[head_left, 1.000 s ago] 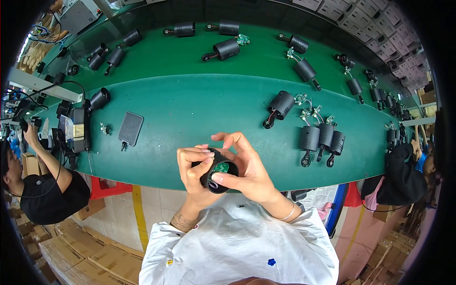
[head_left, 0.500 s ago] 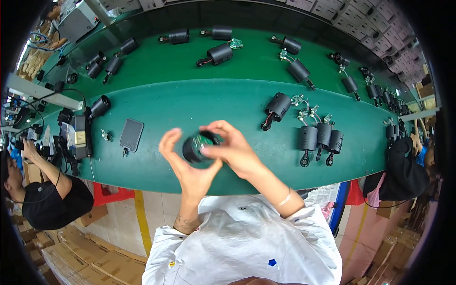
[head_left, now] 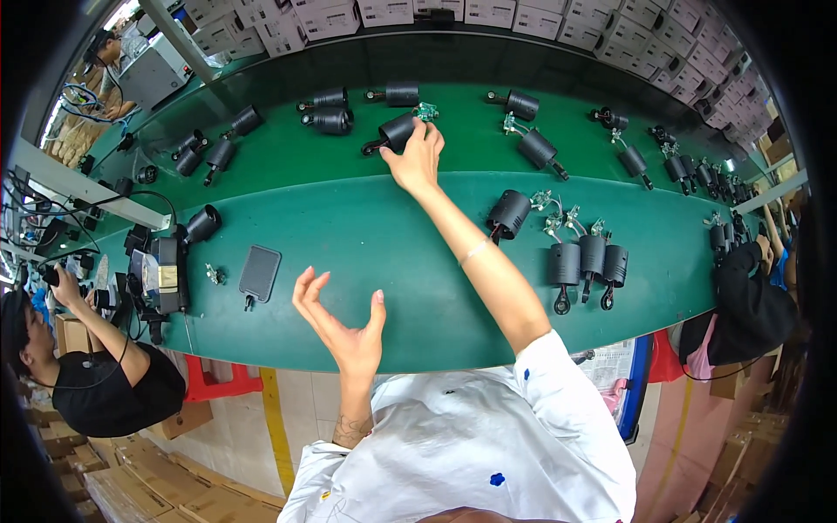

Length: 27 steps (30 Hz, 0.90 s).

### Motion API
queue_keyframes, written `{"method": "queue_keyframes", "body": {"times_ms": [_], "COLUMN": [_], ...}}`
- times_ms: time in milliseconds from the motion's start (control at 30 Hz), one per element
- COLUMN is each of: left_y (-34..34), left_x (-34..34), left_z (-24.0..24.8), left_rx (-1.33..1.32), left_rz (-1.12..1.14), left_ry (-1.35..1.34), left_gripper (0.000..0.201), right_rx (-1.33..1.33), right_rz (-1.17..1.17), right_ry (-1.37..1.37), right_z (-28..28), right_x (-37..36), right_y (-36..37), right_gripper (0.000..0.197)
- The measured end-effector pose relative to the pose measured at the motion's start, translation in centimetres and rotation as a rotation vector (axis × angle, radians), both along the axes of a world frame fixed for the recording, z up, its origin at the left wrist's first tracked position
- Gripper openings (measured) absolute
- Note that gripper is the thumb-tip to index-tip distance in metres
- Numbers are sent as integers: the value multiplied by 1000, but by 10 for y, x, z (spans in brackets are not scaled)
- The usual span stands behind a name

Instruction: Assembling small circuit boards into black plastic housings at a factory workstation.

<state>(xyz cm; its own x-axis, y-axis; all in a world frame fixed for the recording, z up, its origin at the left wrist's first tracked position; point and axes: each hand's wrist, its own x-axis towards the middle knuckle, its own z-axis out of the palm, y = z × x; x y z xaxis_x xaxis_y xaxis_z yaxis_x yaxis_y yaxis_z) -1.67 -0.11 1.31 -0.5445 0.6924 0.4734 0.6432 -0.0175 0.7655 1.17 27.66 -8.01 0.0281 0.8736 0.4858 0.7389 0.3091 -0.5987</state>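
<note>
On the far green strip lies a black cylindrical housing [head_left: 397, 132], with a loop at one end and a small green circuit board [head_left: 425, 112] at the other. My right hand [head_left: 417, 161] reaches out to it, thumb at its near side and fingers over its board end, closed around it. My left hand [head_left: 342, 336] hovers over the near tabletop, fingers spread and curved, holding nothing. Left of that hand lies a flat dark grey plate [head_left: 260, 275] with a short stub, and beside it a small loose circuit board [head_left: 215, 275].
Several black housings with wired boards [head_left: 565, 261] stand at the right. Two housings [head_left: 328, 120] lie together on the far strip, among several others along it. A black device [head_left: 164, 275] stands at the left. Co-workers sit at both sides; white boxes [head_left: 388, 12] line the back.
The housing that both hands held is out of them, and one more now lies on the far strip. My right hand has moved forward to another housing; my left hand stays back, open.
</note>
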Motion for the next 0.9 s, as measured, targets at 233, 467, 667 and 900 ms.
{"method": "queue_keyframes", "body": {"times_ms": [233, 467, 667, 900], "left_y": [-3, -1, -13, -26], "left_x": [5, -2, 5, 23], "left_z": [-1, 9, 18, 26], "left_rx": [3, -34, 7, 85], "left_rz": [-44, -289, -760, -1152], "left_ry": [-80, -657, -973, -1071], "left_gripper": [61, 64, 66, 66], "right_rx": [-202, -299, -303, -786], "right_rz": [104, 905, 989, 851], "right_ry": [132, 329, 664, 1121], "right_z": [29, 110, 123, 106], "right_x": [30, 110, 146, 150], "right_y": [-3, -161, -206, -187], "right_gripper": [77, 95, 77, 52]}}
